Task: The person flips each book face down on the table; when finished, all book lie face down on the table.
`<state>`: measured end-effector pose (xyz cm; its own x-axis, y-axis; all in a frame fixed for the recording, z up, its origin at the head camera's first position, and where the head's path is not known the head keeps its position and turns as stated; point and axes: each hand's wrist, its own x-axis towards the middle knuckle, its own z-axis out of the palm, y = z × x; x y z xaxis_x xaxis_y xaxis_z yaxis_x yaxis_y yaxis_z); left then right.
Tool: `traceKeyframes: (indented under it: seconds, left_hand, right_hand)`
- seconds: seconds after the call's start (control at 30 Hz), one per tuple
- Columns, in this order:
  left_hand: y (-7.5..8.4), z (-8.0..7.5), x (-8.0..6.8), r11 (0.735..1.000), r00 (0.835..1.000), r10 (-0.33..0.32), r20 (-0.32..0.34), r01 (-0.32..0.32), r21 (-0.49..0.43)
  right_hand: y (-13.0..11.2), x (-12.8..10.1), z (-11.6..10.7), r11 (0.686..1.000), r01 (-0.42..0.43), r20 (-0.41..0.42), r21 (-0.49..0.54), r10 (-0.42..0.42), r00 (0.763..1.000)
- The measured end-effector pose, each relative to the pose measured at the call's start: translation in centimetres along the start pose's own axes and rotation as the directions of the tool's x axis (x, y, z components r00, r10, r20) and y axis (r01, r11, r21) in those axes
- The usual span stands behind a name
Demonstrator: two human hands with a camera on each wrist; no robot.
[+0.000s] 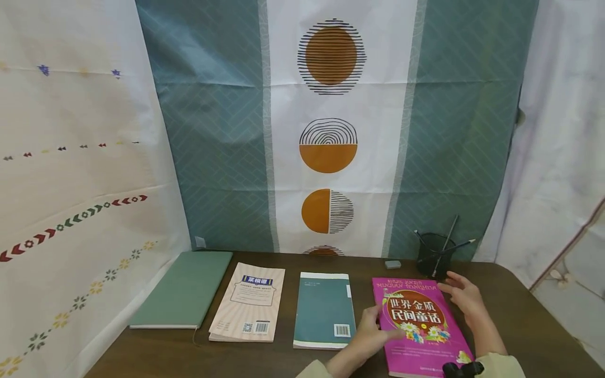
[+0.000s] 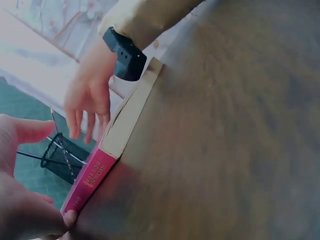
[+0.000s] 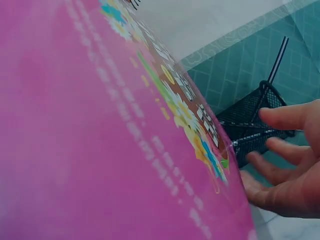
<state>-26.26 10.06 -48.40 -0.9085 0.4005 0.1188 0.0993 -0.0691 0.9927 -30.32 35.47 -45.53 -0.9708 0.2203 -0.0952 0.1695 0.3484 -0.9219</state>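
Observation:
A magenta book [image 1: 425,336] with a yellow and red title lies at the right end of a row of books on the brown table [image 1: 529,325]. My left hand [image 1: 378,326] rests on its left edge, thumb along the spine and fingers flat on the cover. My right hand [image 1: 462,295] hovers open over the book's far right corner, fingers spread. In the left wrist view the book's spine [image 2: 91,175] and page edge show, with the left hand [image 2: 20,200] beside them. The right wrist view is filled by the cover [image 3: 100,125], with the right hand [image 3: 285,170] beyond it.
Left of the magenta book lie a teal book [image 1: 324,310], a beige book [image 1: 249,302] and a green notebook [image 1: 181,289]. A black mesh pen cup [image 1: 434,256] with pens stands just behind the right hand. A small grey eraser [image 1: 392,264] lies by the patterned backdrop.

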Motion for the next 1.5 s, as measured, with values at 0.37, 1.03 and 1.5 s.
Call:
traceKeyframes:
  seconds: [0.37, 1.03, 1.5]
  left_hand:
    - [-1.0, -0.4, -1.4, 0.985, 0.998, -0.043, -0.052, 0.051, 0.165]
    - [-1.3, 0.7, -0.6, 0.989, 0.993, -0.041, -0.112, 0.056, 0.135]
    - [-1.9, 0.6, -0.7, 0.967, 0.996, -0.070, -0.060, 0.053, -0.251]
  right_hand:
    - [1.4, 0.6, 0.5, 0.999, -0.041, 0.082, 0.033, 0.038, 0.996]
    - [2.8, 0.5, 0.0, 0.997, -0.069, 0.077, 0.024, 0.067, 0.995]
    - [3.0, 0.6, 0.1, 0.988, -0.117, 0.096, 0.099, 0.107, 0.990]
